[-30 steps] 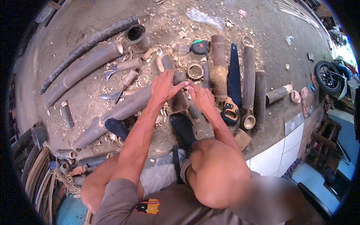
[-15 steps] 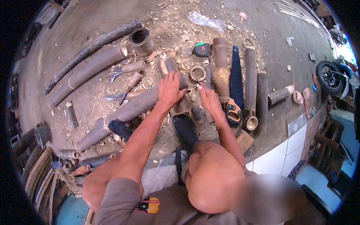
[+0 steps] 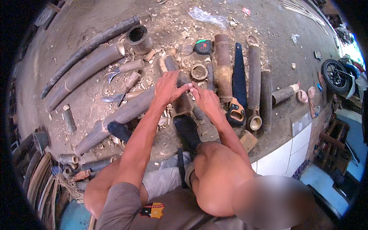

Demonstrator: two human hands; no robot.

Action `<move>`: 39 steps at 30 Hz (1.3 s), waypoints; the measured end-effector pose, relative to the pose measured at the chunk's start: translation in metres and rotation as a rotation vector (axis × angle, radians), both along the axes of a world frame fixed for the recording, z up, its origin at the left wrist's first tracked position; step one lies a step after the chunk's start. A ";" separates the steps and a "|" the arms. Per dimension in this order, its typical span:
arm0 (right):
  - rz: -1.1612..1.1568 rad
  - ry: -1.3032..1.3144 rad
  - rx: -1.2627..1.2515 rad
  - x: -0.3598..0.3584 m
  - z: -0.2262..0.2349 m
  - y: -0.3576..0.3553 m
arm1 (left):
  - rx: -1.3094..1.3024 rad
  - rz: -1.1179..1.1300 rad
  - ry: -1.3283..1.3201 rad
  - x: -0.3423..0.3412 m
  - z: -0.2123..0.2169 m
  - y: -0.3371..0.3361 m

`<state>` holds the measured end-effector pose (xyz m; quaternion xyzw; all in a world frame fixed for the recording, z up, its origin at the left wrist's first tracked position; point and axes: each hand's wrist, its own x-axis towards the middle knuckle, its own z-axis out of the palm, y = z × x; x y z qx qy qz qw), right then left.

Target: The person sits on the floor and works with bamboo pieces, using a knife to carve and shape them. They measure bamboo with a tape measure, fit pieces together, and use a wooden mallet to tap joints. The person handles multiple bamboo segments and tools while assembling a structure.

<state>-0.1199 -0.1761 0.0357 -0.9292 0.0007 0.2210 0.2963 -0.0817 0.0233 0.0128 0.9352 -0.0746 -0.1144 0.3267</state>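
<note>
Bamboo cup's (image 3: 142,46) too dark inside, left hand (image 3: 166,90) half-hides a bamboo chunk (image 3: 181,104), can't tell that grip or right hand's (image 3: 209,100).

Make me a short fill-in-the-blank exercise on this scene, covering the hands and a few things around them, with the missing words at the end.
The left hand lies on a bamboo piece, its ____ stretched toward the right hand.
The black tape measure has a bright ____ strip along its upper edge.
In the picture, the tape measure lies on the ____ side of the saw.
The wheel stands near the picture's ____ edge.

Missing words: thumb; green; left; right.
</note>
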 end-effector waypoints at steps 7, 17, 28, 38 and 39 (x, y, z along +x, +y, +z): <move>-0.109 0.111 -0.166 0.019 -0.076 -0.034 | 0.125 0.077 -0.033 0.006 0.008 -0.031; -0.208 -0.048 0.222 -0.006 -0.012 -0.020 | 0.283 -0.070 -0.283 -0.011 -0.004 -0.016; -0.054 -0.019 0.079 -0.009 -0.002 -0.004 | 0.055 -0.076 0.000 0.001 0.008 0.000; -0.132 0.075 -0.213 0.019 -0.061 -0.023 | 0.126 0.061 -0.020 -0.005 0.006 -0.029; -0.099 0.044 0.000 0.027 -0.066 -0.037 | 0.140 0.051 -0.059 -0.002 0.001 -0.025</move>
